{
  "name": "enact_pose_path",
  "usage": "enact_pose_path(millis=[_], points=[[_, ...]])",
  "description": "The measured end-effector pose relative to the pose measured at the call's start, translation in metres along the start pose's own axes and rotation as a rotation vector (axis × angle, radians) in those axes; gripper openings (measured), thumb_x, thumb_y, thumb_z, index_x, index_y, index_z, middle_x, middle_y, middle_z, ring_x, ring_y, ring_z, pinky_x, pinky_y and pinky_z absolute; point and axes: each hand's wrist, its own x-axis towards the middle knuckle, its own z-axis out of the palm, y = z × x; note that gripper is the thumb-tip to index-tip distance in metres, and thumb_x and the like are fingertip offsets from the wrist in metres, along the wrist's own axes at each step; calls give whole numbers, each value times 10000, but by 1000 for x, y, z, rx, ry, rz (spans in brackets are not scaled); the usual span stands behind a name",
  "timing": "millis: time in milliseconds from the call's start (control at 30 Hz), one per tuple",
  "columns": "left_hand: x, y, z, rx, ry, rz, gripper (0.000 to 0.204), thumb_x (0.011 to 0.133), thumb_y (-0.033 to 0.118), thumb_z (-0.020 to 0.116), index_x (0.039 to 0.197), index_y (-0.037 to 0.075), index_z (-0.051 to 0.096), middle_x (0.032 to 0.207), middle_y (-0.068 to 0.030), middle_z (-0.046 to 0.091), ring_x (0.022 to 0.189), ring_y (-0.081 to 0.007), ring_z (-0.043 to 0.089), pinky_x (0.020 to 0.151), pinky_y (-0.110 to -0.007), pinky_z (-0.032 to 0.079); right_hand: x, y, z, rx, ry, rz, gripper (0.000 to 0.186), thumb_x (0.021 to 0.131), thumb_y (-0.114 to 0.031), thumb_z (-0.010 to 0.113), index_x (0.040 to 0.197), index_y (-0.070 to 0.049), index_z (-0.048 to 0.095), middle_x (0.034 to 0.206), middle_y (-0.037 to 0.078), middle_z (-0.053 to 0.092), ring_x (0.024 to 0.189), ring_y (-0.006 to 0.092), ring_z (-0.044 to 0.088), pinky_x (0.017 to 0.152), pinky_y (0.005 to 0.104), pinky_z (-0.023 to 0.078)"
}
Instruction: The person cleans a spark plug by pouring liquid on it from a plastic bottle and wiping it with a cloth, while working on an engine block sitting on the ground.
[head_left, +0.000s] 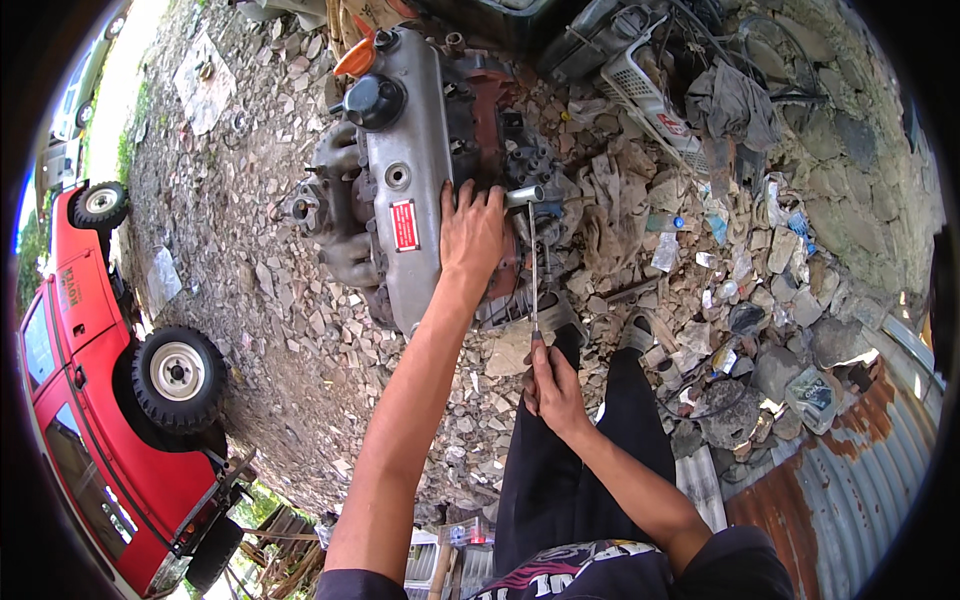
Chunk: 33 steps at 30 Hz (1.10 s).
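Right grip (556, 393) on tool (534, 275), engine (412, 125) with red label (404, 226), seemingly printed

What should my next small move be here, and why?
I'd probably ease the right hand sideways a touch to bring the tip of the long-shafted tool into clear sight. Its tip overlaps the end of the metal tube, so contact can't be told from this view, while the left hand rests on the grey engine cover.

Daylit, rubble-strewn ground (270, 300), with a stone wall (855, 210) and rusty corrugated sheeting (855, 490) at right
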Motion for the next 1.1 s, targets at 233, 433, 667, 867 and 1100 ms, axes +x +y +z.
enact_pose_path(millis=[233,433,667,867,1100], points=[[1,-2,6,-36,-2,5,331,893,149,639,1208,62,584,1166,-129,680,1294,-321,514,1163,-545,274,20,-11,16,157,6,43,425,1057,-487,458,1013,-66,490,655,8,459,468,102,449,434,243,385],[-1,-3,13,-66,-12,43,362,888,141,640,1233,65,562,1165,-131,675,1299,-327,503,1153,-558,276,40,4,25,-382,284,-254,420,1063,-397,480,1082,15,554,783,155,624,707,252,645,629,369,498],[-3,-5,16,-116,-39,15,339,888,136,637,1209,66,555,1139,-131,674,1281,-329,510,1135,-566,281,86,-56,18,-303,206,-54,454,1065,-388,468,1145,44,581,804,186,630,741,302,650,695,421,490],[-13,2,14,-781,204,-147,387,933,76,590,1309,7,525,1236,-179,631,1228,-341,559,1071,-450,411,115,-64,10,-623,215,-517,444,1070,-379,438,1179,32,567,876,232,662,817,427,659,728,467,503],[-88,25,-28,-1469,-191,-779,458,1051,343,533,1328,-22,532,1231,-143,624,1105,-170,598,921,-308,502,105,-91,23,-756,54,-465,428,1023,-380,539,959,38,607,837,268,647,812,467,629,722,503,488]])
